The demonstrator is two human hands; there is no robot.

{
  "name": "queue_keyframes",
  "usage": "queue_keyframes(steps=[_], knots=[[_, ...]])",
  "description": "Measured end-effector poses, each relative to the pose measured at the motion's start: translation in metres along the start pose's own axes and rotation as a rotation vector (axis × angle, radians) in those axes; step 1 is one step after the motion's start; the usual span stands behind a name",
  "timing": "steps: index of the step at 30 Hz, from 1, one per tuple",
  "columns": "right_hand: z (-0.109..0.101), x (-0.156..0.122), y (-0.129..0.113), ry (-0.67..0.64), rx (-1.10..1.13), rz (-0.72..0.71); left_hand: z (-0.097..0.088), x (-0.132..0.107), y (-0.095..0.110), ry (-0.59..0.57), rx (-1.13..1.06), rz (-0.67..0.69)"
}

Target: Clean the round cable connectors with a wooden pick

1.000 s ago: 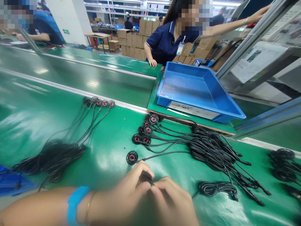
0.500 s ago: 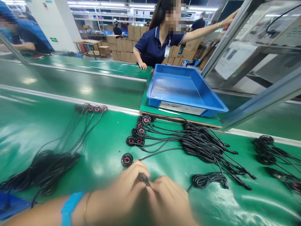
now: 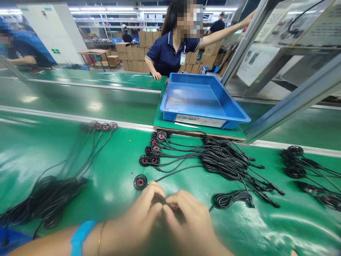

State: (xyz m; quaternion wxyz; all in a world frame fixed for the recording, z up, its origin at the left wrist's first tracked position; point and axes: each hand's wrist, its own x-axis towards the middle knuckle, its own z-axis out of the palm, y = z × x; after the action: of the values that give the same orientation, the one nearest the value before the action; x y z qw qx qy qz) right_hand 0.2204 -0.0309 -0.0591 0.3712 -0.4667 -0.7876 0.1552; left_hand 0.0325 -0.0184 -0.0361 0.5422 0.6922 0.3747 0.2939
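While the left hand (image 3: 145, 209) and right hand (image 3: 190, 215) pinch a small dark piece (image 3: 159, 200) between them, that one looks unfinished to me; beyond, on the surface (image 3: 114, 167), lie discs (image 3: 140, 182) and bundled cables (image 3: 222, 158), done or not I can't tell, then a blue tray (image 3: 205, 115).

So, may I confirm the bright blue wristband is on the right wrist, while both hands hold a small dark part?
No: the head view shows the bright blue wristband on the left wrist; the left hand and right hand hold a small dark part.
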Motion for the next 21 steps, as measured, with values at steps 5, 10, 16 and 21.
queue_keyframes(steps=[5,10,16,21], knots=[[-0.004,0.01,0.0,-0.183,0.363,0.31,0.006,0.001,-0.004,0.046,-0.164,-0.122],[-0.006,0.013,-0.005,-0.3,0.651,0.501,0.004,0.003,-0.011,0.083,-0.251,-0.153],[-0.004,0.011,0.006,-0.341,0.669,0.617,-0.005,0.0,-0.022,0.061,-0.063,-0.233],[-0.004,0.012,0.009,-0.382,0.757,0.681,-0.003,0.002,-0.028,0.04,-0.109,-0.234]])
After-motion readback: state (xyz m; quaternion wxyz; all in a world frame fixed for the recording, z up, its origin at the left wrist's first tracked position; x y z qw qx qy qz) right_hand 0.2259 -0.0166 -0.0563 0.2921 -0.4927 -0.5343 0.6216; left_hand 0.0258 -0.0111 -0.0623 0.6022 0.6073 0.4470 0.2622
